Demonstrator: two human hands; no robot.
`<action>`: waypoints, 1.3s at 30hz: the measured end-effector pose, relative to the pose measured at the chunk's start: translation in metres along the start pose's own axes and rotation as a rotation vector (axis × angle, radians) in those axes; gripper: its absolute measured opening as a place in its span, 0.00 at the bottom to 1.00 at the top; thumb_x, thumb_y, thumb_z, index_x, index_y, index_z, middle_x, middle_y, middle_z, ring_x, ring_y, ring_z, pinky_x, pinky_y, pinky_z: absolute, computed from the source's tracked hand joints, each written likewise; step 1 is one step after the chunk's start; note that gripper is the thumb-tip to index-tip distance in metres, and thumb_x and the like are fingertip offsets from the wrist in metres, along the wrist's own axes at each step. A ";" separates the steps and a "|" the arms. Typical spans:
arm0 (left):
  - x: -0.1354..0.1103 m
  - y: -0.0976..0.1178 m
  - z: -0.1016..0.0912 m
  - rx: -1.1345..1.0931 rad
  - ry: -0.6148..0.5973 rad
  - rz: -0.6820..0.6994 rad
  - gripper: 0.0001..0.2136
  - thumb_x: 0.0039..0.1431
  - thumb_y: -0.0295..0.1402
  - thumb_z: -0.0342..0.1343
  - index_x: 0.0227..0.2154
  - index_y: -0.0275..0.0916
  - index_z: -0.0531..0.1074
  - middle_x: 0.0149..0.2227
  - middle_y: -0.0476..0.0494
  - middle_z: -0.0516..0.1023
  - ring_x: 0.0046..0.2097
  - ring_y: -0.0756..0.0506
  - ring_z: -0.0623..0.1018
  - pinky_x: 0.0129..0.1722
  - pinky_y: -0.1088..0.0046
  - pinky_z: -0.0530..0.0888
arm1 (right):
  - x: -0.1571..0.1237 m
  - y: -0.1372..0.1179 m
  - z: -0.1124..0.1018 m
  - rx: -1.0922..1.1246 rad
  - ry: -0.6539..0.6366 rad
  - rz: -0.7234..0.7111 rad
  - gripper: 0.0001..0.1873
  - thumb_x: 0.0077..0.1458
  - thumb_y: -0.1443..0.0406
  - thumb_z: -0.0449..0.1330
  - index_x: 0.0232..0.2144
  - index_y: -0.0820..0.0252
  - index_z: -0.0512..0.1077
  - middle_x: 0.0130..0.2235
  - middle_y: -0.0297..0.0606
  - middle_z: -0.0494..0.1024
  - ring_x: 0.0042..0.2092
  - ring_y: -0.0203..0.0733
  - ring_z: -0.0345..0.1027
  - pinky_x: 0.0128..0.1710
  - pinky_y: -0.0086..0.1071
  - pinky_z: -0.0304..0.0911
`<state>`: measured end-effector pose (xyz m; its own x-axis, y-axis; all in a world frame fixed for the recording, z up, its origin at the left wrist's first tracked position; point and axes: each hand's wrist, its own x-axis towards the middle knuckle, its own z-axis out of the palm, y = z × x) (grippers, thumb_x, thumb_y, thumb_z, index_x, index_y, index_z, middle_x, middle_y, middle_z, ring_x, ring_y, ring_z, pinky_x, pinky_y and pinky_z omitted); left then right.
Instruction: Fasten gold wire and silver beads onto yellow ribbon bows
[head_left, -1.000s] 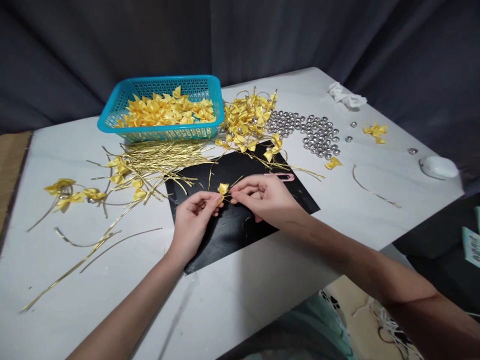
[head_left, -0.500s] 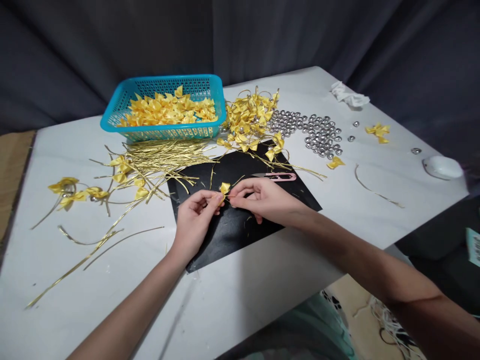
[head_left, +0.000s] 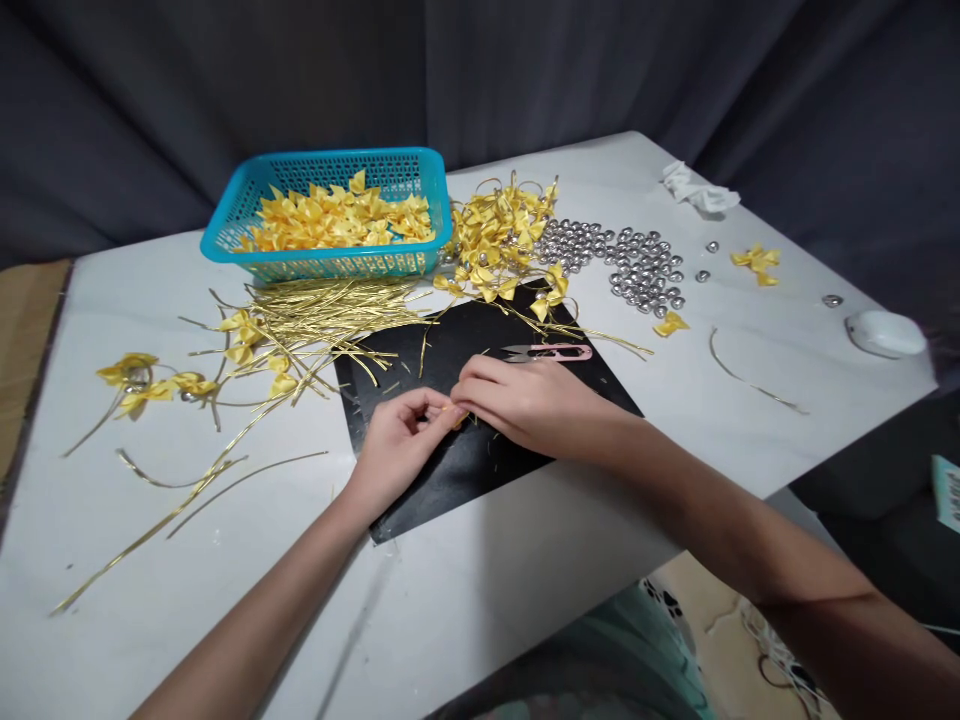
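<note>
Over a black mat (head_left: 435, 490) my two hands meet at the fingertips. My left hand (head_left: 401, 440) pinches a small yellow ribbon flower (head_left: 459, 418), mostly covered by fingers. My right hand (head_left: 517, 400) is closed against the same flower from the right, its fingers bent over it; a thin gold strand pokes out below. Just behind the right hand, pink-handled thread snips (head_left: 559, 352) lie on the mat with their blades pointing left.
A blue basket (head_left: 330, 258) of yellow ribbon flowers stands at the back left, gold cords (head_left: 330, 315) before it. Finished-looking flower loops (head_left: 499, 235) are heaped beside silver beads (head_left: 649, 270). A crumpled tissue (head_left: 697, 190) and a white mouse-shaped object (head_left: 886, 333) lie right.
My right hand has moved left and turned over the flower, closing the gap to my left hand. The flower, upright and visible before, is now mostly hidden and lower.
</note>
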<state>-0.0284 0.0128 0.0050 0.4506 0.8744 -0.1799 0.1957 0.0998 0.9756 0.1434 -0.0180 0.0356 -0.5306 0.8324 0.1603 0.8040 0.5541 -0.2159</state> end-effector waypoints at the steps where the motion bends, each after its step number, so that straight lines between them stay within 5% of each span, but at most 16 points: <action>1: 0.000 0.000 0.000 0.006 -0.015 0.000 0.10 0.46 0.39 0.62 0.21 0.36 0.73 0.20 0.49 0.72 0.21 0.53 0.64 0.19 0.80 0.61 | 0.000 0.000 0.001 -0.017 -0.002 -0.014 0.13 0.62 0.67 0.46 0.37 0.63 0.70 0.39 0.40 0.72 0.29 0.32 0.63 0.22 0.27 0.46; 9: 0.000 0.005 -0.001 0.006 -0.053 -0.025 0.09 0.44 0.37 0.62 0.19 0.36 0.73 0.17 0.52 0.66 0.20 0.54 0.61 0.18 0.81 0.58 | -0.003 0.002 -0.001 0.052 0.004 -0.055 0.14 0.62 0.68 0.46 0.37 0.63 0.71 0.39 0.41 0.73 0.32 0.33 0.65 0.25 0.26 0.52; 14: 0.000 0.004 0.000 0.018 -0.067 -0.008 0.10 0.44 0.38 0.62 0.20 0.35 0.72 0.18 0.53 0.63 0.21 0.54 0.59 0.19 0.80 0.58 | -0.004 0.003 -0.005 0.101 -0.027 -0.071 0.17 0.60 0.72 0.45 0.48 0.62 0.67 0.38 0.42 0.73 0.35 0.36 0.67 0.27 0.26 0.56; 26: -0.003 0.001 0.003 0.095 -0.051 0.018 0.09 0.48 0.38 0.59 0.24 0.36 0.74 0.19 0.52 0.63 0.21 0.54 0.60 0.20 0.79 0.57 | 0.000 0.000 -0.006 0.208 -0.065 0.072 0.11 0.60 0.69 0.47 0.38 0.63 0.69 0.37 0.41 0.72 0.35 0.36 0.66 0.30 0.26 0.56; 39: -0.003 -0.001 0.000 0.127 -0.214 0.058 0.09 0.51 0.36 0.57 0.24 0.35 0.72 0.22 0.51 0.69 0.25 0.52 0.67 0.25 0.79 0.64 | 0.000 0.000 -0.006 0.424 -0.053 -0.009 0.09 0.58 0.72 0.48 0.38 0.63 0.67 0.38 0.40 0.75 0.37 0.36 0.67 0.33 0.27 0.56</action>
<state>-0.0301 0.0103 0.0049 0.6355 0.7554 -0.1596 0.2658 -0.0199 0.9638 0.1451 -0.0184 0.0409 -0.5592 0.8208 0.1166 0.6234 0.5090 -0.5935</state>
